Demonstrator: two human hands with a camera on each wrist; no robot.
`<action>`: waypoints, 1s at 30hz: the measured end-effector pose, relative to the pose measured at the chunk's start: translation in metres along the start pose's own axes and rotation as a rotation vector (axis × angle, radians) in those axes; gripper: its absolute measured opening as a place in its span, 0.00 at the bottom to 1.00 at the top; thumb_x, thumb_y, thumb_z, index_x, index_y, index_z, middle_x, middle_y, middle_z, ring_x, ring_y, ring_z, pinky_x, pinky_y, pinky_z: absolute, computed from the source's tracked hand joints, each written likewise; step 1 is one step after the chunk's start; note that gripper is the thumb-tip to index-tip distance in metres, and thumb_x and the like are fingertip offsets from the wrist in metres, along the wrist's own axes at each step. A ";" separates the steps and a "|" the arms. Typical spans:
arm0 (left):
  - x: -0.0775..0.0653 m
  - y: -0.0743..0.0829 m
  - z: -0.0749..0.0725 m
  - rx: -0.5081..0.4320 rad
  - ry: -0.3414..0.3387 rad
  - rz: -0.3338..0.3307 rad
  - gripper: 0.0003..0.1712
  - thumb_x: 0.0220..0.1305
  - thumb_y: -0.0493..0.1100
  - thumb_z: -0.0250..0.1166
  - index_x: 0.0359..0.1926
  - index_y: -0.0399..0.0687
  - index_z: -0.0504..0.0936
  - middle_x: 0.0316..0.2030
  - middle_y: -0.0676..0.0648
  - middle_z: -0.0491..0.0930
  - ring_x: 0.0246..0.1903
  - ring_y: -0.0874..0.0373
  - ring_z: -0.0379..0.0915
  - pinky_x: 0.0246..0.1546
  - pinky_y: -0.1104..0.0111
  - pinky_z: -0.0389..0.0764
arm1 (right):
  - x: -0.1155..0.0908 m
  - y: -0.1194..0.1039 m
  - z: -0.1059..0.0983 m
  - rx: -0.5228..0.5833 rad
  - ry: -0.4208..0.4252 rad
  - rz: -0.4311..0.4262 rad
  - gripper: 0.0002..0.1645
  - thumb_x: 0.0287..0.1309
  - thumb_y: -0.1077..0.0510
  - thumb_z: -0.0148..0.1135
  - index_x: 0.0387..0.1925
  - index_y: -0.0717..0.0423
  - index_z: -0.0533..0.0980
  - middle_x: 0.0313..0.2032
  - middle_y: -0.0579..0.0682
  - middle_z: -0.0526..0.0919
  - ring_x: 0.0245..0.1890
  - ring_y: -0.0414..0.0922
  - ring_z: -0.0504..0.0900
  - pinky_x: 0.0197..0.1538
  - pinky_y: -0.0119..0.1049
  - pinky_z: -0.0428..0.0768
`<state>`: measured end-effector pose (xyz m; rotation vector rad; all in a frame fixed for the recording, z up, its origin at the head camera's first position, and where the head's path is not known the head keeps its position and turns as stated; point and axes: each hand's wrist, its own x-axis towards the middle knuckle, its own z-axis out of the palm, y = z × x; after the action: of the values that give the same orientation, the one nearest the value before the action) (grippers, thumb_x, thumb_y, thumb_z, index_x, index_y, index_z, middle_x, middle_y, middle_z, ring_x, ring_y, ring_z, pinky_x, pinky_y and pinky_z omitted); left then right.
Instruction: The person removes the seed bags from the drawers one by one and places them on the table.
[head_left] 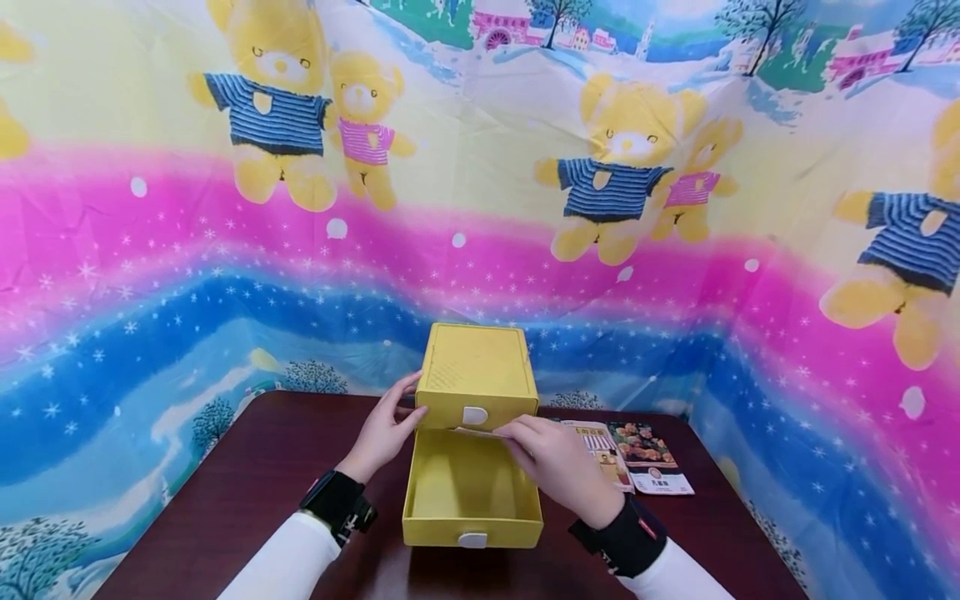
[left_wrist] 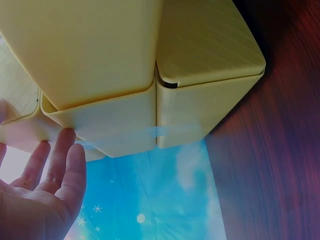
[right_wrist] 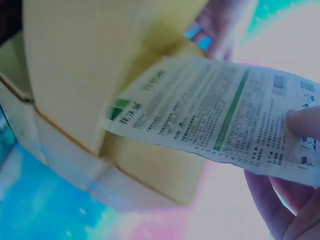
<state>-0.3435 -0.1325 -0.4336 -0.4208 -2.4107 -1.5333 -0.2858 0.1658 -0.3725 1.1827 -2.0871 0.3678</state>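
Head: your yellow box stands on the bench, lower drawer pulled out toward 6 o'clock. Your left hand touches the box at its 8 o'clock. Your right hand, at 4, holds the packet above the drawer. Two flat printed packs lie at 4, farther out.

Left wrist: your left fingers, at 8 o'clock, are apart.

Right wrist: your right fingers, at 4 o'clock, clamp the packet's near end; far end points to 9.
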 end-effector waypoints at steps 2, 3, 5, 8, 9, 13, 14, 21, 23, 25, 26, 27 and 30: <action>0.000 0.000 0.000 0.002 0.002 -0.001 0.36 0.74 0.42 0.63 0.77 0.68 0.61 0.67 0.40 0.69 0.53 0.43 0.80 0.48 0.57 0.84 | 0.000 0.000 -0.015 0.002 0.025 0.024 0.09 0.73 0.53 0.59 0.47 0.47 0.83 0.40 0.42 0.87 0.37 0.36 0.84 0.37 0.28 0.81; 0.000 0.000 0.001 0.002 0.001 -0.005 0.36 0.74 0.43 0.62 0.77 0.69 0.61 0.67 0.41 0.69 0.53 0.44 0.80 0.48 0.57 0.84 | -0.001 0.001 -0.022 -0.002 0.048 0.035 0.08 0.72 0.54 0.61 0.47 0.48 0.83 0.40 0.42 0.87 0.36 0.36 0.84 0.36 0.28 0.80; 0.000 0.000 0.001 0.004 0.000 -0.005 0.36 0.74 0.43 0.62 0.77 0.69 0.60 0.68 0.41 0.69 0.53 0.44 0.80 0.48 0.57 0.84 | -0.002 0.002 -0.036 -0.006 0.098 0.059 0.07 0.71 0.55 0.63 0.46 0.49 0.84 0.40 0.43 0.87 0.34 0.37 0.84 0.36 0.29 0.80; 0.001 -0.001 0.001 0.002 0.004 0.002 0.36 0.75 0.43 0.62 0.77 0.69 0.60 0.68 0.41 0.69 0.54 0.44 0.79 0.48 0.57 0.84 | -0.006 0.005 -0.053 -0.021 0.172 0.097 0.11 0.73 0.51 0.60 0.45 0.50 0.84 0.38 0.44 0.88 0.34 0.39 0.85 0.36 0.32 0.81; 0.000 0.000 0.001 -0.001 0.006 0.001 0.36 0.75 0.42 0.62 0.77 0.69 0.60 0.68 0.41 0.69 0.54 0.44 0.79 0.48 0.56 0.84 | -0.008 0.006 -0.058 -0.031 0.195 0.106 0.14 0.74 0.49 0.58 0.45 0.51 0.84 0.38 0.44 0.88 0.34 0.40 0.85 0.37 0.33 0.82; 0.000 0.000 0.000 -0.007 -0.001 -0.003 0.36 0.75 0.42 0.62 0.77 0.69 0.60 0.67 0.41 0.69 0.54 0.43 0.79 0.49 0.57 0.84 | -0.018 0.011 -0.070 -0.082 0.273 0.119 0.22 0.77 0.43 0.51 0.44 0.53 0.84 0.37 0.45 0.87 0.36 0.41 0.86 0.39 0.32 0.80; 0.000 -0.001 0.000 -0.009 -0.004 -0.005 0.36 0.75 0.42 0.62 0.77 0.69 0.60 0.67 0.41 0.69 0.54 0.43 0.79 0.49 0.57 0.84 | -0.022 0.012 -0.072 -0.093 0.288 0.123 0.22 0.77 0.44 0.51 0.45 0.54 0.84 0.38 0.46 0.87 0.37 0.41 0.85 0.40 0.31 0.80; -0.002 0.002 -0.002 -0.006 -0.003 0.001 0.36 0.75 0.42 0.62 0.78 0.67 0.60 0.67 0.40 0.69 0.54 0.42 0.80 0.48 0.57 0.85 | -0.052 0.026 -0.079 -0.135 0.370 0.212 0.10 0.70 0.59 0.63 0.49 0.58 0.83 0.44 0.52 0.85 0.42 0.43 0.82 0.48 0.27 0.75; -0.002 0.002 -0.002 -0.005 -0.001 0.002 0.36 0.75 0.42 0.62 0.78 0.67 0.60 0.67 0.40 0.69 0.53 0.41 0.80 0.48 0.56 0.85 | -0.060 0.031 -0.078 -0.161 0.356 0.251 0.12 0.63 0.64 0.67 0.48 0.58 0.83 0.43 0.52 0.85 0.41 0.44 0.82 0.47 0.28 0.75; -0.002 0.003 -0.002 -0.001 -0.002 0.004 0.36 0.75 0.42 0.62 0.78 0.66 0.60 0.67 0.40 0.69 0.53 0.41 0.80 0.48 0.56 0.85 | -0.069 0.035 -0.078 -0.185 0.320 0.293 0.15 0.57 0.68 0.70 0.47 0.57 0.83 0.43 0.51 0.86 0.41 0.44 0.82 0.47 0.28 0.75; -0.002 0.002 -0.002 0.000 -0.002 0.005 0.36 0.75 0.42 0.62 0.78 0.66 0.60 0.67 0.40 0.69 0.53 0.41 0.80 0.48 0.56 0.85 | -0.074 0.038 -0.077 -0.193 0.298 0.313 0.16 0.56 0.68 0.71 0.47 0.56 0.83 0.43 0.51 0.86 0.41 0.43 0.82 0.47 0.29 0.74; -0.002 0.002 -0.002 0.002 -0.002 0.003 0.36 0.75 0.42 0.62 0.78 0.66 0.60 0.67 0.40 0.69 0.53 0.42 0.80 0.49 0.56 0.85 | -0.078 0.040 -0.076 -0.197 0.277 0.326 0.17 0.56 0.69 0.71 0.47 0.55 0.83 0.43 0.50 0.86 0.41 0.44 0.82 0.47 0.29 0.74; -0.001 0.002 -0.001 0.004 -0.001 -0.001 0.36 0.75 0.43 0.62 0.78 0.68 0.60 0.67 0.40 0.70 0.53 0.43 0.79 0.49 0.56 0.84 | -0.092 0.049 -0.071 -0.204 0.243 0.347 0.18 0.55 0.70 0.71 0.46 0.54 0.83 0.43 0.50 0.85 0.41 0.44 0.82 0.46 0.30 0.75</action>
<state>-0.3416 -0.1333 -0.4320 -0.4197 -2.4148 -1.5288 -0.2653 0.2898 -0.3814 0.6235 -2.0539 0.4234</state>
